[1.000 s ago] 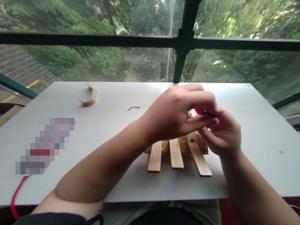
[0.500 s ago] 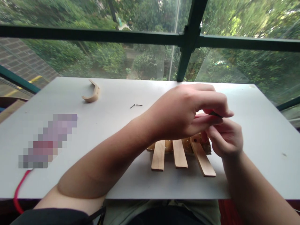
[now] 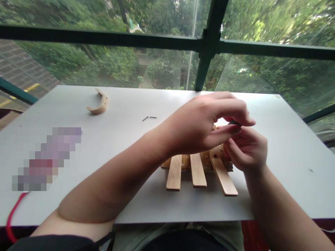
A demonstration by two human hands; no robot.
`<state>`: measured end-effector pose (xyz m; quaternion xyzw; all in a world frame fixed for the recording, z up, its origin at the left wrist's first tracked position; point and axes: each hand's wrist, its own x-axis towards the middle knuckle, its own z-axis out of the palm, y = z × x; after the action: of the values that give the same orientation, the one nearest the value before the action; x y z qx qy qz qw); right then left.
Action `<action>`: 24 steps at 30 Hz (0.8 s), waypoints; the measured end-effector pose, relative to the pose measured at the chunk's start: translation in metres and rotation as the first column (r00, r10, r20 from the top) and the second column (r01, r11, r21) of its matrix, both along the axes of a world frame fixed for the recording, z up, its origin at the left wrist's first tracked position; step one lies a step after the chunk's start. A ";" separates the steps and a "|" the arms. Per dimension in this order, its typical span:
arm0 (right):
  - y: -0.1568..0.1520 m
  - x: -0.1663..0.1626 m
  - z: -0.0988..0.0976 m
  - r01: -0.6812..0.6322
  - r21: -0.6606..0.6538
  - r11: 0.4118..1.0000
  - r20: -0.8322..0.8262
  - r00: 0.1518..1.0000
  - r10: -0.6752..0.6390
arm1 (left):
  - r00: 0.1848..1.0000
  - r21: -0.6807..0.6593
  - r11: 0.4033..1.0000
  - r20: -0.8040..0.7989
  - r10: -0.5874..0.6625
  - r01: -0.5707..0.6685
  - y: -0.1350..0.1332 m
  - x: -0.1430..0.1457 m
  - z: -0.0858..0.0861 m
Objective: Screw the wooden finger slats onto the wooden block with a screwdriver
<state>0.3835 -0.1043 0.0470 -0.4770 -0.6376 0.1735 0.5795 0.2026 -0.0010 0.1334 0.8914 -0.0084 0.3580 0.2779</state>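
My left hand (image 3: 217,120) reaches across to the right, thumb and fingertips pinched on a small dark piece (image 3: 234,123) mostly hidden by the fingers. Close beside and behind it is my right hand (image 3: 247,148), its fingers curled inward; what they hold is hidden. Below the hands lies a brown, rough-edged piece (image 3: 186,162), largely covered by my left hand and forearm. Three pale wooden strips jut from it toward me: a left strip (image 3: 174,174), a middle strip (image 3: 199,172) and a slanted right strip (image 3: 225,177). A dark round spot shows near the right strip's upper end.
Two screws (image 3: 145,119) lie on the white table (image 3: 125,202), left of the hands. A curved wooden hook (image 3: 101,105) with small holes sits at the back left. A blurred-out item (image 3: 49,160) with a red cord (image 3: 13,216) lies at left. Windows (image 3: 162,42) stand behind.
The view has shifted slightly, so the table things appear a little farther left. Slightly more of the dark piece shows between my left fingertips. Both hands keep nearly the same pose.
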 end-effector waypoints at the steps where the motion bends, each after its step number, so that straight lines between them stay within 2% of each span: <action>1: 0.000 0.000 0.000 0.009 -0.001 1.000 0.001 1.000 -0.009 | 1.000 0.019 1.000 0.010 0.018 -0.019 0.001 0.000 0.000; 4: 0.001 -0.001 -0.001 0.009 -0.010 1.000 0.013 1.000 -0.009 | 0.998 0.045 0.997 0.027 0.061 -0.062 0.004 -0.001 0.001; 7: 0.001 0.000 -0.003 0.009 -0.015 1.000 0.026 1.000 -0.008 | 0.999 0.046 0.998 0.024 0.042 -0.043 0.004 -0.003 0.003; 17: 0.002 0.002 -0.004 0.118 0.041 0.992 0.078 0.990 -0.121 | 0.999 -0.012 0.999 -0.033 0.032 -0.032 -0.001 -0.004 0.008; 24: 0.005 0.001 -0.010 0.108 -0.001 0.994 -0.009 0.994 -0.108 | 0.999 -0.057 0.998 -0.028 -0.031 0.030 0.001 -0.002 0.008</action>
<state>0.3848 -0.0990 0.0368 -0.5102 -0.6082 0.1441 0.5907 0.2006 -0.0001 0.1412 0.8881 -0.0078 0.3407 0.3085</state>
